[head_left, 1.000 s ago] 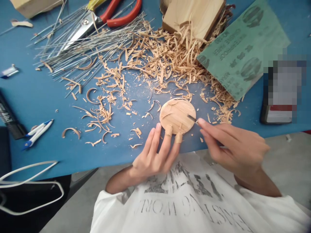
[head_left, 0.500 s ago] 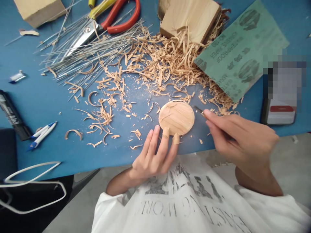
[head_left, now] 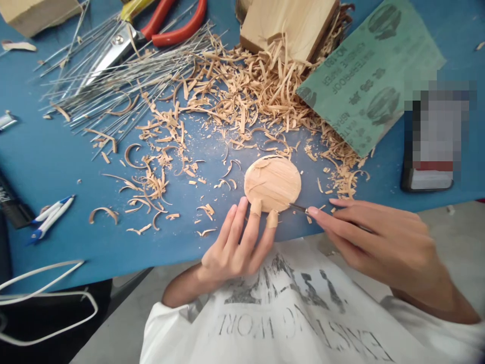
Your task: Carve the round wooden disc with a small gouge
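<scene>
— Left hand (head_left: 235, 247)?
— Your fingers (head_left: 255, 208) lie straight, slightly spread; taped tips press the wooden disc (head_left: 273, 182) by the table's (head_left: 178, 247) near edge.
— Right hand (head_left: 379, 242)?
— Pinched round a thin blade (head_left: 297, 207) touching the disc's rim.

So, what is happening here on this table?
A person works on a wooden disc on a blue table. The left hand lies open, with two wrapped fingertips pressing on the disc's near edge. The right hand grips a thin knife, its tip at the disc's lower right edge. Shavings lie scattered behind the disc, with sandpaper, a wood block, pliers and wires further back.
</scene>
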Demonstrator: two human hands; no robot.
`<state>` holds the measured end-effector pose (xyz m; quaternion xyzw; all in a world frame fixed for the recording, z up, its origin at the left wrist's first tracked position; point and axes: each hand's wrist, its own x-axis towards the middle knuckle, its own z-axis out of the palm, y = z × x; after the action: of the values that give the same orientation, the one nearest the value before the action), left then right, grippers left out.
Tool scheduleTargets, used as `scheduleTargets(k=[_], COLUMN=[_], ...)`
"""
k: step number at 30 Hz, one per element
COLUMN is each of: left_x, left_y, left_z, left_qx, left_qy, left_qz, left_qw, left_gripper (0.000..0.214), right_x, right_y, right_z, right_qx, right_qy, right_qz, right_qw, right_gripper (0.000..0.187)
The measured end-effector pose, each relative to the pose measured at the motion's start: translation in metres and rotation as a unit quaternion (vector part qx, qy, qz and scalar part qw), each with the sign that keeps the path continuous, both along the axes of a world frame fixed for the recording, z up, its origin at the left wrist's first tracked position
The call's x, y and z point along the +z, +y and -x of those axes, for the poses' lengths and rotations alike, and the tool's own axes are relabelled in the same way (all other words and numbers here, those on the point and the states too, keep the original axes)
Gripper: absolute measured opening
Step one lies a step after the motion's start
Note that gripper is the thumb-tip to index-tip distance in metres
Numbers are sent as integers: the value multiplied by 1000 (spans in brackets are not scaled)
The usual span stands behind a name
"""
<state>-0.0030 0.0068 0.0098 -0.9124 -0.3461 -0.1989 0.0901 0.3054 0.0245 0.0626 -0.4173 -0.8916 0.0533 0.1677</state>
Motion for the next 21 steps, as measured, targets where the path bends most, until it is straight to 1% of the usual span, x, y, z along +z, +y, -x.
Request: scheduleTargets(k=[7, 11, 14, 17, 19, 21], left_x=[0, 2, 4, 6, 10, 16], left_y=[0, 2, 4, 2, -1, -1], left_z=[-1, -1, 1, 4, 5, 3], left_qx=[0, -9, -35, -66, -58, -33], left_qy=[7, 12, 3, -25, -62, -91], left_qz=[4, 10, 17, 42, 70, 87], left_qw=[1000, 1000, 999, 997, 994, 992], left_gripper=[62, 62, 60, 57, 55, 53], right_x=[1, 3, 7, 11, 11, 10], right_y=[17, 22, 25, 27, 26, 25], right_z=[-16, -20, -23, -26, -27, -27], right_qx=[64, 74, 85, 87, 79, 67], right_qy=[-17, -25, -26, -37, -38, -31], right_qz=[15, 25, 23, 15, 5, 4], right_qw=[998, 997, 996, 995, 996, 997], right_gripper=[36, 39, 37, 36, 35, 36])
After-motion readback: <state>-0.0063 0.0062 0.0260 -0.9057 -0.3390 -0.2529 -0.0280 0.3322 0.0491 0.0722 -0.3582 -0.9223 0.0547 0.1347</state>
